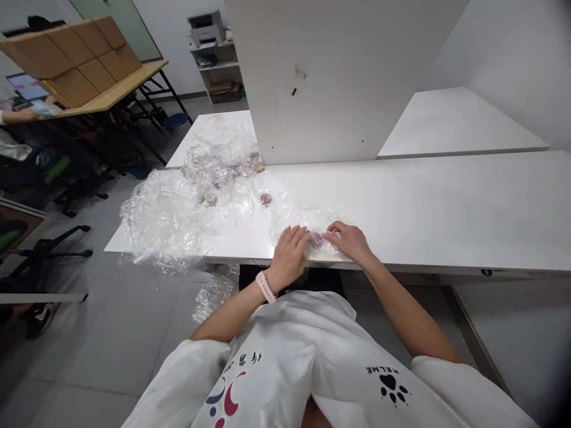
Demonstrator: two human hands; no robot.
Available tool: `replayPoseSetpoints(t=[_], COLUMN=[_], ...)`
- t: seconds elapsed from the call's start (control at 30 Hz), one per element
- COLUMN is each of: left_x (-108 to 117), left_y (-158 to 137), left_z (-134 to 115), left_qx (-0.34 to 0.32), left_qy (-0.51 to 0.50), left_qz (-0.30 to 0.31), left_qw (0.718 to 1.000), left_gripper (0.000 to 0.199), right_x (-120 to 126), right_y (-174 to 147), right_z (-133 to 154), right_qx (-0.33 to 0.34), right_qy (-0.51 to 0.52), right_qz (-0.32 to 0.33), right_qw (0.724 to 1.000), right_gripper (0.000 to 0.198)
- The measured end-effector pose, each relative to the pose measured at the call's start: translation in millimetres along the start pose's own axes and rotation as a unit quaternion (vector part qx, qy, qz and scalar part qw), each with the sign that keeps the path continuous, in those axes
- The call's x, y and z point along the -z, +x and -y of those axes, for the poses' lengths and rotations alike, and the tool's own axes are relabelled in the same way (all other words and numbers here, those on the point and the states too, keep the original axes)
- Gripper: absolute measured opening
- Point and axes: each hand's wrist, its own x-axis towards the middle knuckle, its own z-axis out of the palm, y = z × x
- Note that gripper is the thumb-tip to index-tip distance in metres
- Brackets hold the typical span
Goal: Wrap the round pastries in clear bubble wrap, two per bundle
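Note:
Near the front edge of the white table, a sheet of clear bubble wrap (292,217) lies under and around my hands. A small reddish-purple object (316,239) shows through the plastic between them; its kind is too blurred to tell. My left hand (289,255) rests on the wrap's left side with its fingers stretched out. On the other side, my right hand (352,241) has its thumb and fingers pinched on the plastic beside the object. Another small reddish wrapped item (265,199) lies a little farther back to the left.
A big heap of crumpled bubble wrap (165,214) covers the table's left end, with several small items among it. A tall white panel (339,77) stands along the back. More plastic wrap (216,294) lies below the table. At far left, cardboard boxes (80,59) stand beside another person's arm (20,116).

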Motion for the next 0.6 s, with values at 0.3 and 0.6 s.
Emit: replayPoseSetpoints(t=[0.3,0.6], left_x=[-14.4,11.5], left_y=[-17.7,-16.1], left_z=[19.5,37.3], left_qx=[0.021,0.161], left_qy=[-0.045,-0.285], left_qz=[0.053,0.020], left_qw=[0.997,0.945], left_gripper=[0.070,0.020], right_x=[-6.9,14.1], right_y=[-41.2,-44.4], right_z=[-5.6,7.3], right_qx=[0.236,0.192], right_qy=[-0.100,0.058], right_qz=[-0.091,0.072], right_qw=[0.962,0.977], right_gripper=[0.047,0.034])
